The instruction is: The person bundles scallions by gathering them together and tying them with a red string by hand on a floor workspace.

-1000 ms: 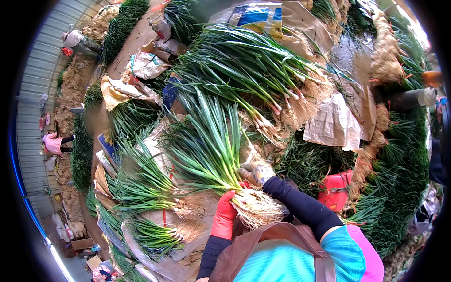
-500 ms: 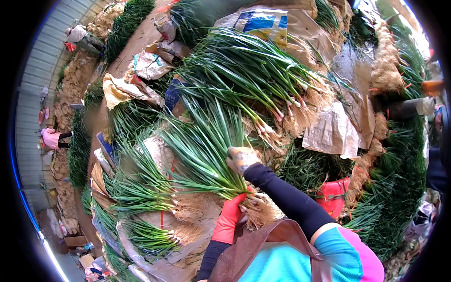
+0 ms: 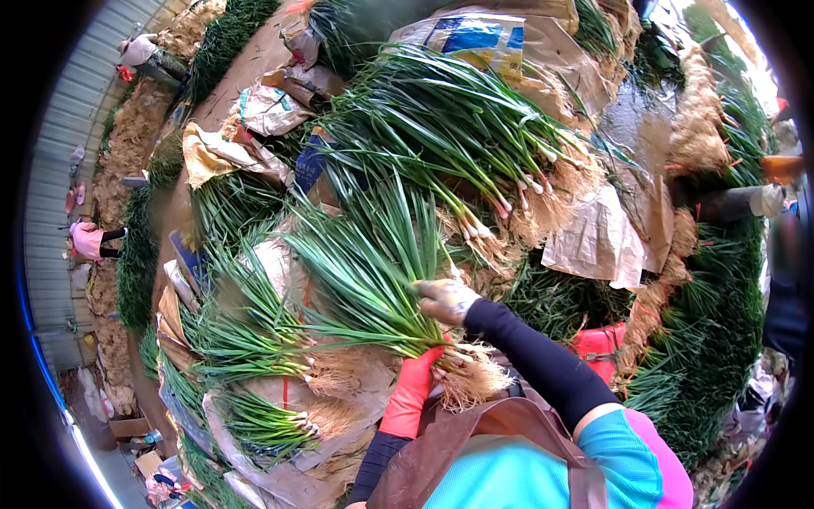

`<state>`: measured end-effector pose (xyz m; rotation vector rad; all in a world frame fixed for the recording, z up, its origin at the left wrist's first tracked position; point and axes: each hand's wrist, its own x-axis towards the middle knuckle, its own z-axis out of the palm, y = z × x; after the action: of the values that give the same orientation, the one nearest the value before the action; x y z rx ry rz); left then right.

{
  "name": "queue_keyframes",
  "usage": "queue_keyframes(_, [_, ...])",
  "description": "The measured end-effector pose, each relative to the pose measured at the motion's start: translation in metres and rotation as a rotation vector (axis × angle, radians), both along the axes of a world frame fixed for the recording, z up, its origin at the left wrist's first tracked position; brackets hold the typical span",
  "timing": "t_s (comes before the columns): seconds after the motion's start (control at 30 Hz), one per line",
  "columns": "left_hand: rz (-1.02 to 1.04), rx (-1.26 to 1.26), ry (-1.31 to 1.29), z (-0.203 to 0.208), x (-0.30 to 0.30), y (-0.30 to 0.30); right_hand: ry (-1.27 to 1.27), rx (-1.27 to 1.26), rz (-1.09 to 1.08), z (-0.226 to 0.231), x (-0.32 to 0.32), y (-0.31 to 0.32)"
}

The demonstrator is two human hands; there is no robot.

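Note:
My left hand, in a red glove, is closed round the lower stems of a bunch of green onions. Pale bulbs and tangled roots stick out to the right of its fingers, and the long leaves fan up and left. My right hand, in a pale patterned glove, lies against the right side of this bunch above the left hand. Its fingers point left and look stretched out, touching the leaves. Beyond the bunch lies a big heap of loose green onions, roots to the right.
Smaller green onion bundles lie at the left on sacking. Paper sacks and a red container are at the right, near long rows of stacked onions. At the far left, a person in pink and another person are near more rows.
My right hand has slid slightly down and right along the bunch, its fingers straighter than before. The left hand keeps its hold, almost unmoved.

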<state>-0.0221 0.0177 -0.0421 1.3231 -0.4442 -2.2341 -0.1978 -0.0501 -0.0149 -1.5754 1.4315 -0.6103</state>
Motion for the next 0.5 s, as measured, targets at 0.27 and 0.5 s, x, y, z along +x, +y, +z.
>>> queue_keyframes(0.27, [-0.107, 0.022, -0.218, -0.010, 0.000, 0.003, 0.590, 0.283, 0.148, 0.026, 0.037, -0.032])
queue_keyframes(0.5, [-0.130, -0.078, -0.223, -0.027, 0.017, 0.012, 0.113, 0.012, 0.021, 0.000, 0.025, 0.018])
